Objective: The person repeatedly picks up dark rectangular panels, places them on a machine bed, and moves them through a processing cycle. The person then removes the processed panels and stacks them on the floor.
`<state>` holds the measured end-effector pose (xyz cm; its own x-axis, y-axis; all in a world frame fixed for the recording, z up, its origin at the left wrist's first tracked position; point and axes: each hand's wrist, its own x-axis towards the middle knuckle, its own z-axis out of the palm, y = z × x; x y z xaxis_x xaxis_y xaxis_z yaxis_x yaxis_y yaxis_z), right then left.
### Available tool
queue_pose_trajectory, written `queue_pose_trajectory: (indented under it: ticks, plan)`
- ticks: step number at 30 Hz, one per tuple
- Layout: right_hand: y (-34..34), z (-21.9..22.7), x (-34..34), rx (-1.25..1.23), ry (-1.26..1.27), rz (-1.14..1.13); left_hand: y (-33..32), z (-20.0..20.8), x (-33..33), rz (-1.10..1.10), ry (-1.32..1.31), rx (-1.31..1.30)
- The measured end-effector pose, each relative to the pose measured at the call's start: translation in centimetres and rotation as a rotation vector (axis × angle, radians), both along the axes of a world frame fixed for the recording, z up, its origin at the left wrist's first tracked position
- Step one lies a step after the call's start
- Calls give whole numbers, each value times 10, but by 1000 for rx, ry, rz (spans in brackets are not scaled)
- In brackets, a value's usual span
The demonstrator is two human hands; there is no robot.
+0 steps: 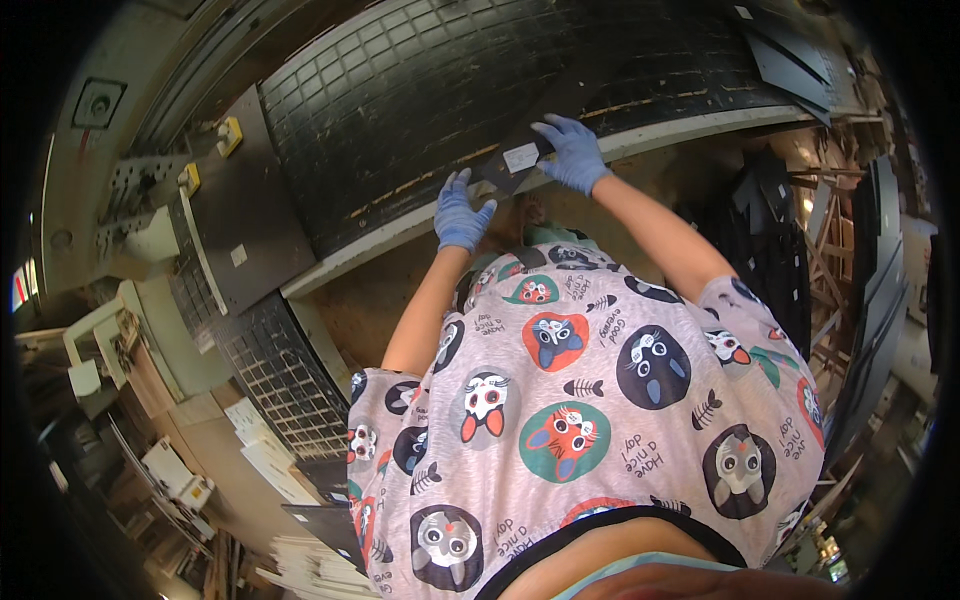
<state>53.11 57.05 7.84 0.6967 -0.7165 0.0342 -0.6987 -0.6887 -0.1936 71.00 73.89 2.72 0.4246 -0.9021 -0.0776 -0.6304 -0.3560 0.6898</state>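
Note:
A narrow dark panel strip with a white label lies at the near edge of the black gridded table, its near end reaching over the pale edge rail. My right hand, in a blue glove, rests along the strip's right side, fingers stretched out and thumb apart beside the label. To the left of the strip, my left hand, also in a blue glove, hovers near the rail with thumb and fingers spread and nothing in it. Where the strip's far end stops is hard to make out against the black surface.
A larger dark panel with a small label lies at left, by yellow blocks on the machine. Grey-black sheets lie at the far right. Dark boards stand upright to my right. Pale strips are stacked lower left.

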Motion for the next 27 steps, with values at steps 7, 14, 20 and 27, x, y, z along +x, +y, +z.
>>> queue_pose_trajectory:
  ticks: [7,14,20,27]
  plan:
    - [-13,10,27,53,304,313,45,10,3,86,121,73]
    - [8,20,55,19,446,109,84,-23,-6,195,138,21]
    - [10,14,49,-73,525,228,92,-32,-18,203,179,35]
    - [-8,-14,38,-126,380,222,89,-32,-27,193,179,32]
